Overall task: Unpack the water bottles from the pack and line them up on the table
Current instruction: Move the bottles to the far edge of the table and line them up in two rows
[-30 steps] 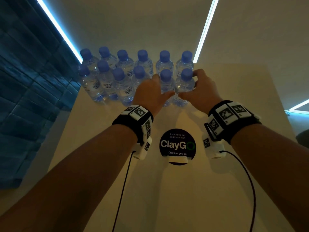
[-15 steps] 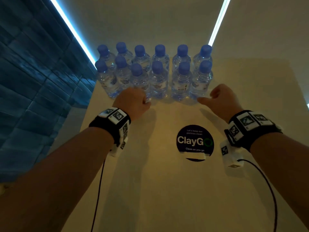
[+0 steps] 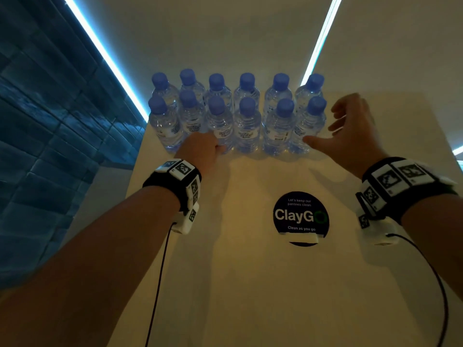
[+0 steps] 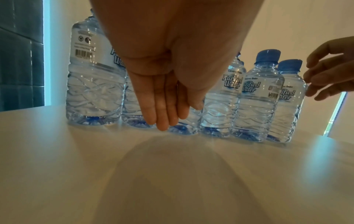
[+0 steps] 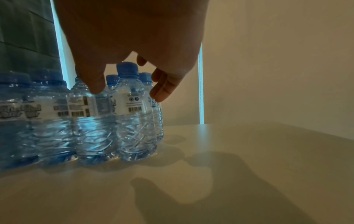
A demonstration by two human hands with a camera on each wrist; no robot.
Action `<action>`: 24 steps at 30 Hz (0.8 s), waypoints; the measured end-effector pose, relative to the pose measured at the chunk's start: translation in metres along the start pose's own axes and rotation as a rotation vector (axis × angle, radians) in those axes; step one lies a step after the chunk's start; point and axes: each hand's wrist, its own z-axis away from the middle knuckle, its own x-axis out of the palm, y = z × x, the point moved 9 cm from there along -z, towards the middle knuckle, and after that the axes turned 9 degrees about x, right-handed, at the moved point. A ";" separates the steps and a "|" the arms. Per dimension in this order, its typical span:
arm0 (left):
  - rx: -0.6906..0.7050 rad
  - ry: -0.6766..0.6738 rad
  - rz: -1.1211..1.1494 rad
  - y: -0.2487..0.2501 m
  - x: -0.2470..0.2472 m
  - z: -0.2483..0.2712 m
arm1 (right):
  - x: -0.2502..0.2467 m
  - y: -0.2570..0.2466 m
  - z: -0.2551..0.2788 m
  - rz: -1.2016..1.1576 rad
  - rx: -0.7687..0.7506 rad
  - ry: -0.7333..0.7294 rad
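Small clear water bottles with blue caps stand in two rows of six at the far end of the cream table. No pack wrap shows. My left hand is low in front of the near row, by the third bottle. In the left wrist view its fingers are straight and together, pointing down at the table by the bottle bases; I cannot tell if they touch. My right hand is spread beside the rightmost near bottle. Thumb and fingers flank that bottle without gripping it.
A round dark "ClayGo" sticker lies on the table between my wrists. A blue tiled wall runs along the left, past the table's left edge. Bare tabletop stretches right of the bottles and toward me. Cables hang from both wrist cameras.
A second ago both hands held bottles at the right end of the near row. They let go and pulled back. Now the left has moved forward to the row and the right has spread beside the end bottle.
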 end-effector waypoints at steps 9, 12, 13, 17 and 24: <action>-0.065 0.252 0.011 -0.004 -0.045 0.033 | 0.045 0.057 -0.020 -0.289 0.484 -0.289; -0.142 0.642 0.101 -0.039 -0.090 0.080 | 0.057 0.048 -0.032 -0.398 0.518 -0.416; -0.188 0.719 0.144 -0.058 -0.096 0.092 | 0.061 0.043 -0.032 -0.448 0.519 -0.465; -0.364 0.628 0.272 -0.121 -0.072 0.105 | 0.071 0.029 -0.032 -0.469 0.477 -0.533; -0.441 0.372 0.449 -0.132 -0.034 0.079 | 0.069 0.017 -0.028 -0.440 0.481 -0.505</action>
